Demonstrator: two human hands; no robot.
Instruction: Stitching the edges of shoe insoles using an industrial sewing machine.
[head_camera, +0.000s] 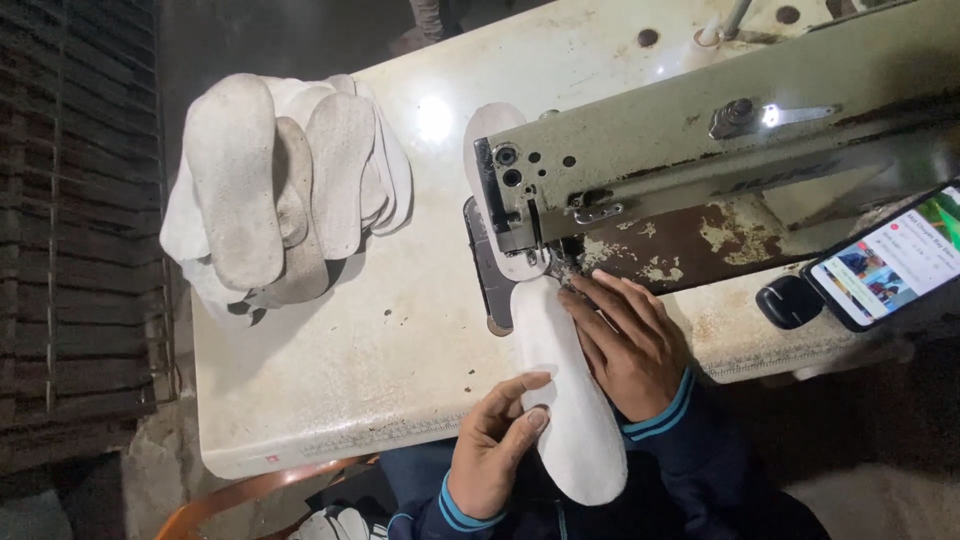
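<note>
Both hands are on 1 white insole (565, 400) at lower center. The left hand (495, 445) has a pinch grip on its near edge, and the right hand (630, 345) lies flat, fingers spread, pressing it beside the sewing machine (700, 150) needle. The insole overhangs the cream worktop (330, 370). A pile of insoles (275, 180) sits upper left and a phone (885, 265) is on the right.

Both hands press a white insole (565, 400) flat at the sewing machine (640, 160). Left hand (495, 445) holds its near end, right hand (630, 345) beside the needle.
</note>
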